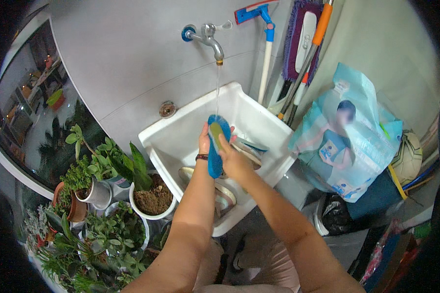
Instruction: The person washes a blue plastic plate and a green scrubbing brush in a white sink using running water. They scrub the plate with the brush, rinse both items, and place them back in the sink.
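Note:
A blue shoe insole (215,161) lies tilted across my left hand (204,141), whose fingers wrap around it from below. My right hand (231,155) grips a yellow-green scrubbing brush (216,132) and presses it on the insole's upper face. Water runs from the metal tap (214,47) in a thin stream onto the insole's far end. Below the hands, in the white sink (165,135), a light-soled shoe (250,155) rests at the right. Another shoe (225,199) is partly hidden by my left forearm. A second, dark teal insole (255,145) lies near the right shoe.
Potted plants (152,197) crowd the left side. A squeegee (266,55) and a purple flat mop (302,40) lean on the wall behind the sink. At the right are a large light-blue plastic bag (352,146) and a ball (407,157).

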Tool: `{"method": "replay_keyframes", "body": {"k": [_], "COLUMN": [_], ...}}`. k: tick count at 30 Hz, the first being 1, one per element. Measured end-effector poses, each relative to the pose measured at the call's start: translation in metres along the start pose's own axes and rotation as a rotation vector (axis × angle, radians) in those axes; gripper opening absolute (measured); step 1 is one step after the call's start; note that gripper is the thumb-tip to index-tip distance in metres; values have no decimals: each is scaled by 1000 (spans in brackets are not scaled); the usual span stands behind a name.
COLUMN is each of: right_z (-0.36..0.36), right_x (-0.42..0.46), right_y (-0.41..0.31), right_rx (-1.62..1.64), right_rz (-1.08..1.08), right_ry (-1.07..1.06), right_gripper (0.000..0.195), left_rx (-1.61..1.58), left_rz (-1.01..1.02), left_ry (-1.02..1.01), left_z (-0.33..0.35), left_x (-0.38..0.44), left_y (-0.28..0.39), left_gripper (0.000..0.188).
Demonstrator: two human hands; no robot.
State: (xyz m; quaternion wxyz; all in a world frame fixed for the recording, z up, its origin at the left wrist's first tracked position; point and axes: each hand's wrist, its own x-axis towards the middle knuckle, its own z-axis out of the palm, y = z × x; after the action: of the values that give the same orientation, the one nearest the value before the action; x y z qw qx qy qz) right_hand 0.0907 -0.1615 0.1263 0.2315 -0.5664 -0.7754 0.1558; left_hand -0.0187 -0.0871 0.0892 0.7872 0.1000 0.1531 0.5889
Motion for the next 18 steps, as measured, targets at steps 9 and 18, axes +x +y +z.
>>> {"method": "replay_keyframes", "body": {"k": [9, 18], "right_z": [-26, -8], "right_x": [53, 0], "right_y": [7, 9], "right_rx": [106, 197], "right_rz": [122, 136], "right_ry": [-13, 55], "right_gripper": [51, 54], "left_rx": [-13, -47], "left_rz": [-56, -86], "left_ry": [-155, -229], "left_z": [-39, -8], "left_x": [27, -1], "left_y": [0, 1], "left_gripper": [48, 56]}}
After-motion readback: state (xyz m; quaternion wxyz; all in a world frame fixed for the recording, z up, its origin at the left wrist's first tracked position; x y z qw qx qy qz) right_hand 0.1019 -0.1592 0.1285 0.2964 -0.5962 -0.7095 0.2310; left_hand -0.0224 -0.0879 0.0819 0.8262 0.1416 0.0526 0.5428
